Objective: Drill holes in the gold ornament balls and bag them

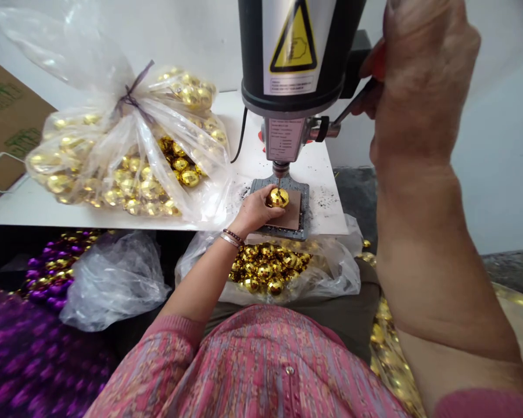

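Note:
Between the thumb and fingers of my left hand (pixel 258 210) is a gold faceted ball (pixel 279 198). The ball rests on a brown board (pixel 291 216) lying on the grey base (pixel 305 203) of a drill press (pixel 283 136). A thin drill bit (pixel 279 182) comes down to the top of the ball; whether it has entered is too small to tell. Raised at the upper right, my right hand (pixel 422 75) is closed around the red-ended lever (pixel 378 62) of the press. Part of that grip is hidden behind the hand.
A tied clear bag (pixel 131 157) of gold balls stands on the white table (pixel 192 218). An open bag of gold balls (pixel 270 270) lies across my lap. Purple and gold balls (pixel 54 270) sit at lower left beside crumpled plastic (pixel 117 284). Dark shavings surround the base.

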{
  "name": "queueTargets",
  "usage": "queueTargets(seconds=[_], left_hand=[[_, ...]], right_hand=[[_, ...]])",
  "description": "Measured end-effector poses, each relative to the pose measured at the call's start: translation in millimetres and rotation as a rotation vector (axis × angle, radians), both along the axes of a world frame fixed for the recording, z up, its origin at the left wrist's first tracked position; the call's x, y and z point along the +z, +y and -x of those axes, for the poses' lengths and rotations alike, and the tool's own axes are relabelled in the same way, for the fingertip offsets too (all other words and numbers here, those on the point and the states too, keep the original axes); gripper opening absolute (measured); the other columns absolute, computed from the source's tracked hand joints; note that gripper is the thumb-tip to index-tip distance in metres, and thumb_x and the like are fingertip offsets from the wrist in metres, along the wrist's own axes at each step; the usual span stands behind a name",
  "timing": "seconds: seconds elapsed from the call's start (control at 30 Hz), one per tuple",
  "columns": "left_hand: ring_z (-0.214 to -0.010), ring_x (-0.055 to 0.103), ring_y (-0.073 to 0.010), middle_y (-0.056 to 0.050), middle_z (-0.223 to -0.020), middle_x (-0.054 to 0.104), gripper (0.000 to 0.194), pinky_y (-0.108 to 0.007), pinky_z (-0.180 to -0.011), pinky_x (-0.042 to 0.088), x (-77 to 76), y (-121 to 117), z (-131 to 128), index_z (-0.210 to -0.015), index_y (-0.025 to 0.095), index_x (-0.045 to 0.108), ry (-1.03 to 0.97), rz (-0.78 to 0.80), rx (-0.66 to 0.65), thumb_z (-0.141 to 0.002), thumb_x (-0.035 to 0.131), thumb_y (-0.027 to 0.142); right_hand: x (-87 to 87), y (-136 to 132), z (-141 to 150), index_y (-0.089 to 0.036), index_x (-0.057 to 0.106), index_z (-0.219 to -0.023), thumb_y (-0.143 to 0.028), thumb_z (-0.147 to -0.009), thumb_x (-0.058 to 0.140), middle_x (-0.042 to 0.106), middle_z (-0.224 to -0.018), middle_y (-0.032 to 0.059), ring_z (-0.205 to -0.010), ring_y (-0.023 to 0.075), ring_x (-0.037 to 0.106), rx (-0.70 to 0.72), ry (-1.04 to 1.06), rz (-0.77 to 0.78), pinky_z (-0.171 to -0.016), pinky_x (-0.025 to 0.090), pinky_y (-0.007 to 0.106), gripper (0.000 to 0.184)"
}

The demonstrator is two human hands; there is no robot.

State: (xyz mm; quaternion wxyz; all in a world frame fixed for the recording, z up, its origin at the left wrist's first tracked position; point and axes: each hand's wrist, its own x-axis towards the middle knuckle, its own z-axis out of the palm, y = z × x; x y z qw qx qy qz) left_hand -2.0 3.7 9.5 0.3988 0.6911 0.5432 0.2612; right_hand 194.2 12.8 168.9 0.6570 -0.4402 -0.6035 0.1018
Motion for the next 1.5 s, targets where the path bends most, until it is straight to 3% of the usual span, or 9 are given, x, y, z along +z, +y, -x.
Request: queueTargets(seconds=[0.13,0.27,0.37,0.47,0.53,0.73,0.9,1.33,1.5], left_hand=[[-0.106,0.073,-0.0254,-0.009,-0.121,0.08,0.072,-0.034,-0.095,0.057,-1.2,0.5,-1.1,-0.142,0.013,0.07,0.018,-0.022,0.007,-0.072,0.087,0.018],[-0.102,0.073,-0.0246,-0.008,-0.117,0.081,0.071,-0.033,-0.092,0.057,-6.0,1.3,-1.1,-0.142,0.014,0.07,0.021,-0.034,0.006,-0.073,0.087,0.019],[-0.101,0.073,-0.0241,-0.007,-0.116,0.081,0.069,-0.033,-0.091,0.057,-8.8,1.5,-0.3,-0.141,0.016,0.071,0.025,-0.062,0.0,-0.073,0.087,0.021],[-0.099,0.073,-0.0235,-0.007,-0.115,0.081,0.063,-0.034,-0.092,0.056,-8.6,1.0,0.2,-0.137,0.017,0.072,0.034,-0.085,-0.026,-0.075,0.085,0.021],[-0.102,0.073,-0.0246,-0.008,-0.118,0.081,0.063,-0.035,-0.094,0.057,-7.4,0.5,0.0,-0.138,0.016,0.072,0.037,-0.083,-0.035,-0.076,0.085,0.022],[-0.11,0.074,-0.0282,-0.01,-0.125,0.08,0.073,-0.038,-0.101,0.056,-7.5,0.2,-1.0,-0.145,0.014,0.069,0.028,-0.058,0.004,-0.075,0.087,0.02],[-0.114,0.073,-0.0278,-0.008,-0.128,0.079,0.073,-0.038,-0.104,0.056,-12.1,0.8,0.5,-0.145,0.017,0.068,-0.004,-0.054,-0.015,-0.075,0.087,0.022],[-0.113,0.073,-0.0267,-0.003,-0.122,0.08,0.059,-0.037,-0.105,0.055,-8.4,-6.6,-0.1,-0.139,0.022,0.071,0.065,-0.074,-0.017,-0.081,0.083,0.026],[-0.112,0.074,-0.0261,-0.001,-0.116,0.081,0.054,-0.035,-0.103,0.055,-7.5,-8.3,0.5,-0.134,0.025,0.073,0.06,-0.071,-0.014,-0.081,0.083,0.028]], right_hand=[[-20.6,-35.4,9.7,-0.019,0.035,-0.079,-0.033,-0.1,0.056,0.037,-0.069,-0.0046,-0.062,0.0007,0.032,-0.135,-0.086,-0.058,-0.061,0.033,0.017,0.033],[-45.0,-56.0,9.0,-0.016,0.05,-0.09,-0.015,-0.082,0.066,0.051,-0.081,-0.0062,-0.07,-0.0014,0.042,-0.244,-0.288,-0.071,-0.072,0.043,0.013,0.018],[-56.2,-59.0,5.0,-0.016,0.052,-0.096,-0.028,-0.088,0.07,0.056,-0.087,-0.0049,-0.075,0.0001,0.05,-0.257,-0.388,-0.13,-0.075,0.047,0.015,0.023],[-58.1,-61.5,4.6,-0.016,0.053,-0.093,-0.057,-0.095,0.067,0.054,-0.083,-0.0036,-0.072,0.0012,0.049,-0.273,-0.421,-0.148,-0.068,0.043,0.017,0.043],[-56.2,-64.5,7.5,-0.016,0.052,-0.088,-0.066,-0.099,0.057,0.051,-0.078,-0.0029,-0.068,0.0011,0.047,-0.261,-0.404,-0.151,-0.065,0.037,0.018,0.051],[-58.1,-69.1,17.9,-0.015,0.046,-0.08,-0.058,-0.107,0.041,0.035,-0.07,-0.002,-0.064,0.0021,0.032,-0.339,-0.332,-0.115,-0.067,0.027,0.02,0.051],[-77.0,-67.5,18.7,-0.017,0.051,-0.085,-0.056,-0.108,0.037,0.041,-0.072,-0.0005,-0.067,0.0052,0.036,-0.404,-0.327,-0.095,-0.072,0.031,0.024,0.049],[-111.1,-56.4,19.9,-0.019,0.054,-0.089,-0.038,-0.107,0.046,0.053,-0.076,0.0,-0.071,0.0073,0.048,-0.454,-0.33,-0.336,-0.069,0.036,0.026,0.027],[-122.8,-52.8,24.1,-0.018,0.049,-0.083,-0.038,-0.106,0.044,0.05,-0.072,0.0001,-0.068,0.0078,0.047,-0.46,-0.343,-0.417,-0.068,0.037,0.026,0.031]])
